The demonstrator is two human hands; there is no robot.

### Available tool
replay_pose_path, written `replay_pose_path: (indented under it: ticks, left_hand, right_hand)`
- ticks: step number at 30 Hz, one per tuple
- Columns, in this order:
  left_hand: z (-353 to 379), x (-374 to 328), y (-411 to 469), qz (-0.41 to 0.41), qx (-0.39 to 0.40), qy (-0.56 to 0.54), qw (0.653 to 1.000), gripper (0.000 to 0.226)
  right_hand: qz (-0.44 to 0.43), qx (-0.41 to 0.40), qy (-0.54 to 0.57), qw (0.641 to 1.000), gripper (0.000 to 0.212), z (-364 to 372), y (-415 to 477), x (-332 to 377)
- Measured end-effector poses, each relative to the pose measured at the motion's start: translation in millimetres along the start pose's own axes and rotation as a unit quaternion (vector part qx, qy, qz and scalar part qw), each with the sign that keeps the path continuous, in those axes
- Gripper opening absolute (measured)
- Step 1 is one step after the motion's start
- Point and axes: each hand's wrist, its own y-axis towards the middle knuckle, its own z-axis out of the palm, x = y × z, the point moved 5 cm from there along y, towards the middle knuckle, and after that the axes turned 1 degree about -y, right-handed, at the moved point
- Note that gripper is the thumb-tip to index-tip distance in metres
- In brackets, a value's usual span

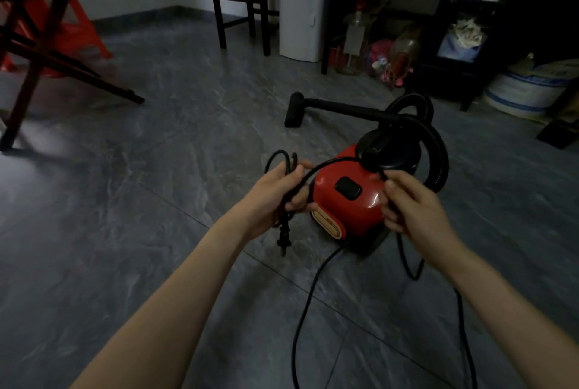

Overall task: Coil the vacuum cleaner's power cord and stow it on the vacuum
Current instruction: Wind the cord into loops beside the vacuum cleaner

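Observation:
A red canister vacuum [346,200] with a black lid stands on the grey tiled floor in front of me. My left hand [275,197] grips a small bundle of loops of the black power cord [308,288]; the plug [284,243] dangles below that hand. From the bundle the cord arcs over the vacuum to my right hand [413,207], which pinches it. Below my right hand the cord hangs in a loop and trails across the floor toward me. Another stretch runs from the vacuum's base down to the bottom edge of the view.
The vacuum's black hose [435,150] curls behind it, and its wand with floor nozzle [294,110] lies on the floor beyond. A dark wooden table [34,44] is at left, a dark stool [244,0] and white appliance [300,6] at the back, cluttered shelves and a sack [526,91] at right.

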Motion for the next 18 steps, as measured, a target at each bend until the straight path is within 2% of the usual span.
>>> replay_pose_path:
  ticks: [5, 11, 14, 18]
  left_hand:
    - [14.1, 2.0, 1.2, -0.06, 0.047, 0.006, 0.997, 0.043]
    - [30.1, 5.9, 1.2, -0.095, 0.091, 0.05, 0.99, 0.058]
    - [34.1, 6.7, 1.2, -0.093, 0.1, 0.053, 0.989, 0.053]
    - [38.1, 5.8, -2.3, -0.06, 0.122, 0.043, 0.99, 0.03]
  right_hand:
    - [-0.07, -0.043, -0.108, 0.991, 0.023, -3.5, 0.9, 17.3]
    - [-0.128, -0.015, -0.25, 0.96, 0.027, 6.5, -1.4, 20.9]
    - [-0.142, -0.02, -0.29, 0.946, 0.027, 11.1, -1.5, 19.8]
    - [-0.137, -0.032, -0.277, 0.951, 0.018, 13.5, -1.4, 20.4]
